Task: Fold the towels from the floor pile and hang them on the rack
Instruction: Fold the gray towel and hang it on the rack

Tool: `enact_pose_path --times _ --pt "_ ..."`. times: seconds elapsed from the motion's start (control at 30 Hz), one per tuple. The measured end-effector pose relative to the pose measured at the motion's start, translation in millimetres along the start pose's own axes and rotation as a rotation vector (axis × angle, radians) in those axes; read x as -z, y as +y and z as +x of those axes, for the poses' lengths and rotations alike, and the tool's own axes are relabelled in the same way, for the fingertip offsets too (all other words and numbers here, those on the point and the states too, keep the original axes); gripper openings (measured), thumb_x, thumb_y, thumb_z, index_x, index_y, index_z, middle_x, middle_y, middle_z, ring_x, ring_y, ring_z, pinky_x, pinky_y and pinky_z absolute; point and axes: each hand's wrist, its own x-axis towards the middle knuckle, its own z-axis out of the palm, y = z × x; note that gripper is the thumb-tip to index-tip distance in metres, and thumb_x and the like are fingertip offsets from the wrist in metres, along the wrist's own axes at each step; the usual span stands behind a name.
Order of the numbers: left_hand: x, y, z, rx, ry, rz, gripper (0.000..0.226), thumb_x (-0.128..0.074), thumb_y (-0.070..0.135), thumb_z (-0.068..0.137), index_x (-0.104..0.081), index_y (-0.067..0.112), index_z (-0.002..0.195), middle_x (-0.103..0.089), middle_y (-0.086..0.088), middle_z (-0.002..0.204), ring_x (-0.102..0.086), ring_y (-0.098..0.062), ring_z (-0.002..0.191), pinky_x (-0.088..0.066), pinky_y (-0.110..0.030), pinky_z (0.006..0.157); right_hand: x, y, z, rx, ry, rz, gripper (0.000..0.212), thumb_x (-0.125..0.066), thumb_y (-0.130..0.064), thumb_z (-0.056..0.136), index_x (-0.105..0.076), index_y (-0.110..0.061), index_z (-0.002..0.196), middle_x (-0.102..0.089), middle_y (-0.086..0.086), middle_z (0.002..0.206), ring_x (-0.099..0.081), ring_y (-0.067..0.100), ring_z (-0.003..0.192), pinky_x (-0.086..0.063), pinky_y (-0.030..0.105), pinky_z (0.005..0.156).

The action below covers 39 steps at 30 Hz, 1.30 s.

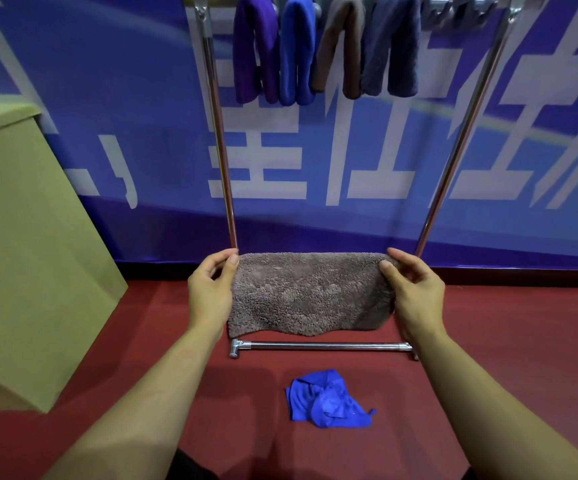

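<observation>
Two hands hold a folded brown-grey towel (311, 294) stretched between them in the air, in front of the rack's lower part; the left hand (211, 289) pinches the towel's upper left corner, thumb on the near face and fingers curled behind; the right hand (414, 292) pinches the upper right corner the same way; the fold runs along the top edge and the loose edges hang down, ending just above the rack's chrome floor bar (322, 346) as seen from here. One crumpled blue towel (329, 400) lies on the red floor (505, 341), nearer than that bar and between the forearms. Four towels hang side by side on the far top of the rack: a purple towel (254, 50) at the left, then a bright blue towel (296, 53), a brown towel (341, 46) and a grey-blue towel (393, 50); two chrome uprights (220, 133) flank them. At the left stands a tan cardboard box (27, 237); behind the rack hangs a blue banner (124, 98) with white characters.
</observation>
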Motion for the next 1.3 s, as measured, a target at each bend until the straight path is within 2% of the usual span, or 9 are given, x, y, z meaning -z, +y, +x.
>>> enact_pose_path --times 0.07,0.2,0.33,0.57,0.73,0.83,0.97,1.13,1.3 --pt "-1.7 1.8 -1.8 -0.053 -0.014 0.069 0.019 -0.064 0.019 0.099 -0.072 0.014 0.116 -0.073 0.005 0.107 -0.064 0.007 0.096 -0.044 -0.005 0.084 -1.6 2.0 0.4 0.02 -0.003 -0.026 0.025 -0.075 -0.008 0.088 -0.074 -0.013 0.112 -0.074 0.0 0.099 -0.067 -0.002 0.083 -0.053 0.018 0.085" --pt "-2.5 0.3 -1.9 -0.015 -0.08 0.095 0.027 -0.066 0.014 0.097 -0.069 0.019 0.123 -0.068 0.0 0.12 -0.06 0.014 0.094 -0.045 -0.004 0.086 -0.8 6.5 1.3 0.008 0.014 -0.043 0.028 -0.074 -0.009 0.089 -0.071 -0.014 0.117 -0.07 -0.004 0.096 -0.063 -0.007 0.076 -0.051 0.011 0.078" --pt "-3.3 0.2 -1.3 0.095 -0.168 -0.033 0.039 -0.07 0.005 0.092 -0.066 0.019 0.128 -0.066 -0.004 0.129 -0.066 0.001 0.106 -0.051 -0.027 0.104 0.6 12.3 5.3 -0.139 -0.055 0.031 0.043 -0.074 0.0 0.086 -0.067 -0.02 0.123 -0.072 0.009 0.114 -0.07 0.013 0.095 -0.057 0.03 0.087" --pt "-8.9 -15.1 4.4 0.371 -0.183 -0.287 0.066 -0.081 0.0 0.074 -0.058 0.006 0.136 -0.061 -0.016 0.136 -0.061 -0.025 0.125 -0.044 -0.043 0.113 -3.3 22.9 6.1 -0.168 -0.088 -0.042 0.057 -0.074 0.013 0.08 -0.06 -0.012 0.129 -0.066 0.016 0.121 -0.068 0.02 0.099 -0.058 0.038 0.093" --pt "-10.2 -12.0 0.2 0.555 -0.229 -0.433 0.024 -0.061 -0.004 0.092 -0.066 -0.01 0.114 -0.075 -0.023 0.103 -0.076 -0.024 0.084 -0.063 -0.033 0.076 -6.2 40.7 15.4 -0.362 -0.072 0.226 0.062 -0.074 0.009 0.081 -0.049 0.003 0.137 -0.062 0.021 0.129 -0.069 0.029 0.106 -0.059 0.043 0.09" --pt "-8.6 -12.5 1.8 0.528 -0.237 -0.392 0.015 -0.061 0.002 0.095 -0.068 -0.003 0.107 -0.074 -0.021 0.099 -0.075 -0.022 0.079 -0.063 -0.035 0.079 -10.3 37.1 10.5 -0.52 -0.156 0.312 0.03 -0.064 0.006 0.089 -0.061 0.013 0.118 -0.072 0.025 0.108 -0.074 0.027 0.086 -0.063 0.036 0.076" --pt "-6.8 -17.4 4.0 0.25 -0.197 -0.047 0.02 -0.069 0.026 0.094 -0.069 0.011 0.108 -0.077 -0.013 0.105 -0.072 -0.03 0.103 -0.053 -0.048 0.1 -9.6 33.0 5.8 -0.509 -0.188 0.212 0.011 -0.06 0.003 0.093 -0.067 0.008 0.101 -0.075 0.013 0.079 -0.072 0.018 0.063 -0.058 0.026 0.053" --pt "-8.3 -13.7 0.1 0.012 -0.235 0.139 0.014 -0.059 0.029 0.101 -0.061 0.015 0.102 -0.074 -0.011 0.094 -0.063 -0.01 0.082 -0.048 -0.032 0.079 -7.1 32.5 4.3 -0.205 -0.116 -0.224 0.006 -0.067 -0.014 0.095 -0.07 -0.009 0.096 -0.075 0.009 0.09 -0.071 0.016 0.072 -0.054 0.025 0.057" --pt "-4.3 -13.3 4.4 0.002 -0.148 0.064 0.013 -0.059 0.029 0.101 -0.061 0.016 0.1 -0.072 -0.02 0.095 -0.061 -0.016 0.082 -0.047 -0.037 0.077 -7.5 22.9 4.3 -0.016 -0.098 -0.323 0.009 -0.064 -0.02 0.098 -0.063 -0.012 0.102 -0.074 0.005 0.096 -0.07 0.019 0.09 -0.054 0.038 0.084"
